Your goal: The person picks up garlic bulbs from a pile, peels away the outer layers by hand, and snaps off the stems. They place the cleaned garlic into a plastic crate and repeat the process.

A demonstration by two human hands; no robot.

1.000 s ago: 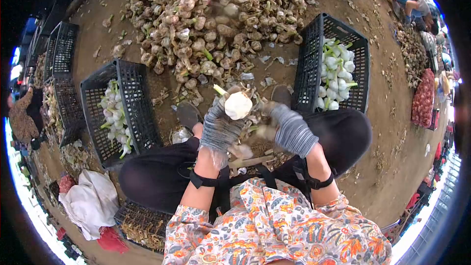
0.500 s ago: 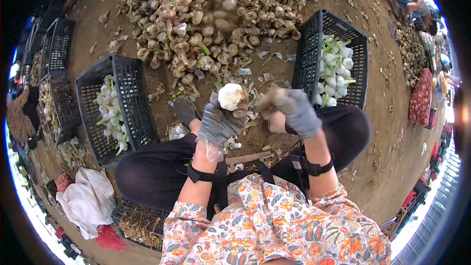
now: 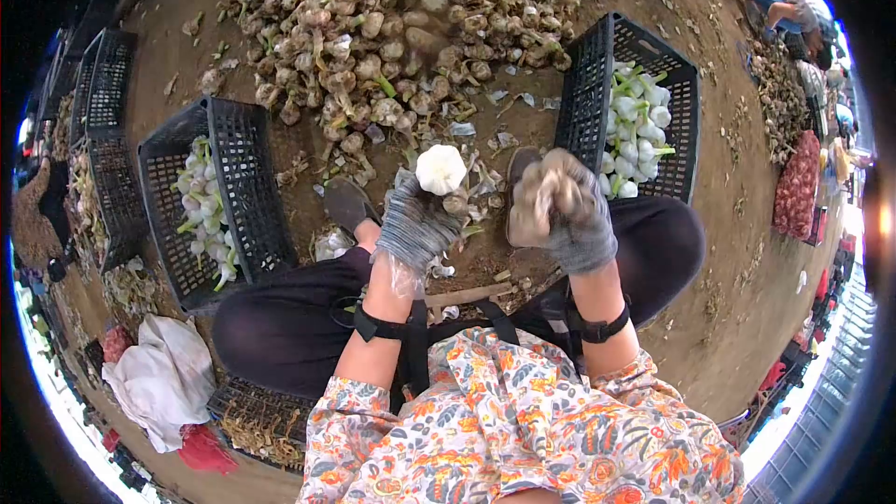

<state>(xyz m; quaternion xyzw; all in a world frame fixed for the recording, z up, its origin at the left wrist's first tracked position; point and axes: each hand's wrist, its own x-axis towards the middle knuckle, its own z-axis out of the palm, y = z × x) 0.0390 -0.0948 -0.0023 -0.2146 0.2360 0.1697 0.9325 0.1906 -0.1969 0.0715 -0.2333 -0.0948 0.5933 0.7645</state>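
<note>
My left hand (image 3: 418,220), in a grey glove, is closed around a garlic bulb (image 3: 441,170) whose white side faces up. To its right, my right hand (image 3: 563,205) wears a dirty grey glove; its fingers are curled and smeared by motion, and whether they hold anything is hidden. A gap separates the two hands. Beyond them lies a large heap of unpeeled garlic (image 3: 373,56), brown and dusty, with stems and roots.
Black crates with white garlic stand on both sides, the left crate (image 3: 177,224) and the right crate (image 3: 686,121). Loose skins litter the ground. A white sack (image 3: 163,378) lies at lower left, a red net sack (image 3: 796,187) at right. Another person (image 3: 779,5) bends at upper right.
The bulb in my left hand has turned, showing a clean white face instead of its brownish side. My right hand has shifted slightly and its fingers have curled inward.
</note>
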